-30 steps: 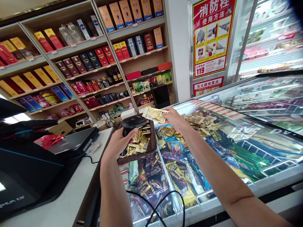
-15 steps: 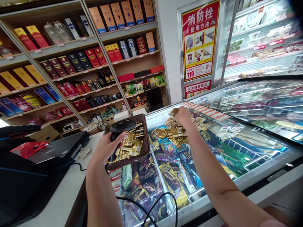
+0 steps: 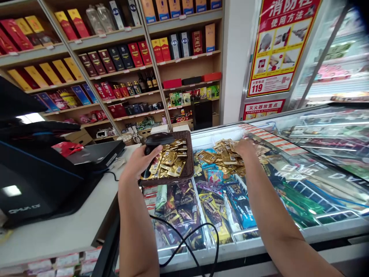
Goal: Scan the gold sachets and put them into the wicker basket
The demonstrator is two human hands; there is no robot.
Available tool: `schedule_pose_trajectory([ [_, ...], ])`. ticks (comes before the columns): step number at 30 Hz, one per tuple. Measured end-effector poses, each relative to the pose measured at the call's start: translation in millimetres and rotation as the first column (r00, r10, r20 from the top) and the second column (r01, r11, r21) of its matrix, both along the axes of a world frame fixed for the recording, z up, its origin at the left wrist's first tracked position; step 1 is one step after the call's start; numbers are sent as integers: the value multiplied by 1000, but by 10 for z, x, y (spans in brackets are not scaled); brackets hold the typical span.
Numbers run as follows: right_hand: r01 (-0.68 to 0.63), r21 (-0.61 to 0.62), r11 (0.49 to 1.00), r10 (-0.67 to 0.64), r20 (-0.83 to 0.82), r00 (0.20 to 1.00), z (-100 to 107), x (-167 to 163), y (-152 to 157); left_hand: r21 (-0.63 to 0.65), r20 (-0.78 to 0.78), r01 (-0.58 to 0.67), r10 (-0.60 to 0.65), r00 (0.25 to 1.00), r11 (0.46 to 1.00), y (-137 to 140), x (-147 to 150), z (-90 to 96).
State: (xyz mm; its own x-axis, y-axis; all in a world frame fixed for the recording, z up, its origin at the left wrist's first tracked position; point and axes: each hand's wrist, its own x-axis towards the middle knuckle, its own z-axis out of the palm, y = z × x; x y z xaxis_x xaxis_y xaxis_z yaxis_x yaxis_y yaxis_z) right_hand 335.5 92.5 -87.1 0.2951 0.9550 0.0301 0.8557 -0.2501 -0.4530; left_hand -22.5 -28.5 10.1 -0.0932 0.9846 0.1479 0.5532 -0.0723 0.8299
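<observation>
My left hand is wrapped round the handle of a black barcode scanner. The scanner's head is over the left part of a brown woven basket. Small gold packets fill the basket, which sits at the back left of the chest freezer. To its right, a loose pile of similar gold packets is heaped on the freezer's glass top. My right hand reaches down to the right part of that pile. Its fingers are mostly hidden behind the hand, so what they hold does not show.
The chest freezer shows wrapped ice creams under its glass. A black cable loops across its front. At left stand a counter and a black checkout machine. Shelves of boxes line the back wall.
My right hand, earlier raised with a gold packet at its fingertips, is now lower at the pile's right side. My left hand keeps the scanner over the basket. The view has turned left.
</observation>
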Motion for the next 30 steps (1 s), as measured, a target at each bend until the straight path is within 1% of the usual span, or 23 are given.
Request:
schedule_pose_trajectory([
  [1, 64, 39, 997, -65, 24, 998, 64, -139, -36, 5, -5, -2, 2, 1000, 1000, -8, -15, 3],
  [2, 16, 129, 991, -22, 42, 999, 121, -313, -80, 13, -8, -5, 5, 1000, 1000, -15, -33, 5],
  [4, -187, 220, 957, 179, 56, 982, 189, -751, -183, 30, 1, -17, 17, 1000, 999, -29, -75, 7],
  [5, -269, 228, 936, 263, 56, 963, 194, -999, -235, 38, 14, -28, 27, 1000, 999, -37, -97, 7],
  [6, -371, 230, 900, 368, 55, 928, 181, -1253, -281, 44, 29, -43, 42, 999, 998, -46, -119, 7],
  [7, -508, 213, 835, 511, 45, 858, 155, -1500, -315, 47, 43, -61, 59, 997, 997, -56, -140, 8],
  [8, -601, 189, 777, 605, 40, 795, 121, -1730, -336, 48, 52, -73, 71, 996, 996, -66, -158, 8],
  [9, -663, 154, 733, 664, 50, 746, 85, -1935, -341, 50, 58, -81, 78, 995, 995, -77, -174, 8],
  [10, -675, 93, 732, 673, 50, 738, 53, -2112, -331, 55, 60, -86, 82, 995, 995, -87, -188, 8],
  [13, -610, -39, 791, 612, 29, 791, -15, -2463, -241, 74, 59, -73, 68, 996, 995, -104, -214, 5],
  [16, -521, -91, 849, 523, 0, 852, -70, -2621, -134, 65, 51, -27, 24, 998, 998, -104, -220, 2],
  [18, -459, -79, 885, 453, -79, 888, -116, -2672, -82, 59, 52, -5, 2, 999, 998, -103, -209, 7],
  [20, -425, -53, 904, 410, -178, 894, -155, -2695, -49, 59, 41, -12, 10, 999, 998, -106, -184, 19],
  [23, -426, -43, 904, 396, -292, 871, -159, -2666, -39, 63, 14, -33, 32, 999, 997, -118, -130, 42],
  [25, -434, -30, 900, 390, -387, 836, -115, -2585, -58, 69, 5, -23, 23, 1000, 997, -125, -96, 49],
  [27, -442, 13, 897, 390, -496, 776, -46, -2438, -95, 68, -18, 4, -3, 1000, 998, -126, -73, 45],
  [30, -418, 116, 901, 395, -619, 679, 73, -2081, -156, 65, -47, 30, -27, 999, 997, -114, -57, 29],
])
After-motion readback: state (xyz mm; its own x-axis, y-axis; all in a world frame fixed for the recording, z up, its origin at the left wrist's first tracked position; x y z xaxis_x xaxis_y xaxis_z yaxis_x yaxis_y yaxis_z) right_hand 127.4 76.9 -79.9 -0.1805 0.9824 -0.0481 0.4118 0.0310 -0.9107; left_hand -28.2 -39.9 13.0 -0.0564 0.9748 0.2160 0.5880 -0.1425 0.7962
